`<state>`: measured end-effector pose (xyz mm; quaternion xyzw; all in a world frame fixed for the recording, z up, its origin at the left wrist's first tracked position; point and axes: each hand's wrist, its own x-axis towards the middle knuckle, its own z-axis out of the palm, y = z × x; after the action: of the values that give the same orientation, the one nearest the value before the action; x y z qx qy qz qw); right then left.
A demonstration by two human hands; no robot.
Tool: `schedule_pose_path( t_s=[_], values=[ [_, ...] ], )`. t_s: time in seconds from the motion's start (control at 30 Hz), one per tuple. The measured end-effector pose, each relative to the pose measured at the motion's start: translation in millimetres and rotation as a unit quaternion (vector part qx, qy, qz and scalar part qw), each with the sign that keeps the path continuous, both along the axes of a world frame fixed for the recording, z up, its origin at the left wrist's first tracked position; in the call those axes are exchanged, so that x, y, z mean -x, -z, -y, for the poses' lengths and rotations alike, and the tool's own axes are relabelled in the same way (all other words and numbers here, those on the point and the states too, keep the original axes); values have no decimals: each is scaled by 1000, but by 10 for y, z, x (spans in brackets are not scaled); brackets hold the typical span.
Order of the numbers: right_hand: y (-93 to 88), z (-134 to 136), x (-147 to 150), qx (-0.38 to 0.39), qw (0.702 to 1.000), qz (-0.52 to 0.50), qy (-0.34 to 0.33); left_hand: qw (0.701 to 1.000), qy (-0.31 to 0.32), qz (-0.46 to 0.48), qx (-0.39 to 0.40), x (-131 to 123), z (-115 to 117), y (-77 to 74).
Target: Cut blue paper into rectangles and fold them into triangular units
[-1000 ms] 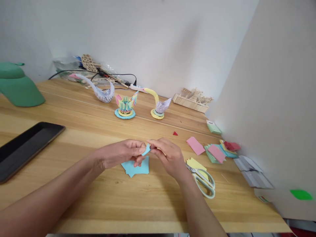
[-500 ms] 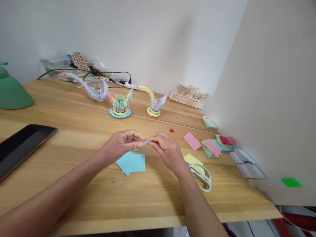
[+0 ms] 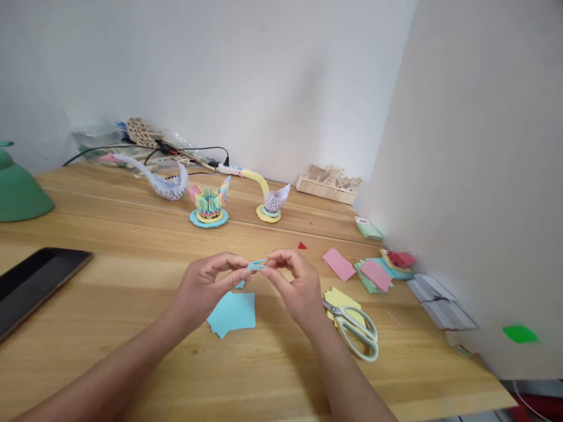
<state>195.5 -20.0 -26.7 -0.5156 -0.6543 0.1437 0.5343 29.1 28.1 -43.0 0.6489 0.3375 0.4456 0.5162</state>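
A small folded blue paper (image 3: 255,265) is pinched between the fingertips of both hands above the wooden table. My left hand (image 3: 206,284) grips its left end, and my right hand (image 3: 295,281) holds the right end. Its two layers show slightly apart. Below and left of the fingers lie loose blue sheets (image 3: 233,313), fanned a little. Another small blue piece (image 3: 240,285) shows under my left fingertips, partly hidden. Beside my right wrist, scissors (image 3: 354,328) rest on yellow sheets (image 3: 345,302). A tiny red triangle (image 3: 302,245) lies beyond my right hand.
Paper swans (image 3: 169,184) (image 3: 275,202) and a colourful paper piece (image 3: 209,205) stand behind. A black tablet (image 3: 39,284) and green object (image 3: 21,190) are left. Pink sheets (image 3: 338,264), other paper stacks and a wooden box (image 3: 325,189) are right.
The view has tilted, so the table items sit lower. The blue paper now shows more between my hands, with its layers apart at the right end.
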Motion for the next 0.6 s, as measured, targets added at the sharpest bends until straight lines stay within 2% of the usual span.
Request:
schedule_pose_path(
  t_s=[0.1,0.2,0.37,0.6],
  values=[
    [15,-4,19,25,997,-65,-17,998,12,36,45,-15,17,-2],
    [24,1,28,32,994,-98,-28,997,20,34,62,-28,26,-26],
    [9,15,22,15,998,-63,-20,994,34,33,95,-46,45,-63],
    [-10,10,3,3,999,-41,-33,997,61,2,46,-38,27,-10]
  ],
)
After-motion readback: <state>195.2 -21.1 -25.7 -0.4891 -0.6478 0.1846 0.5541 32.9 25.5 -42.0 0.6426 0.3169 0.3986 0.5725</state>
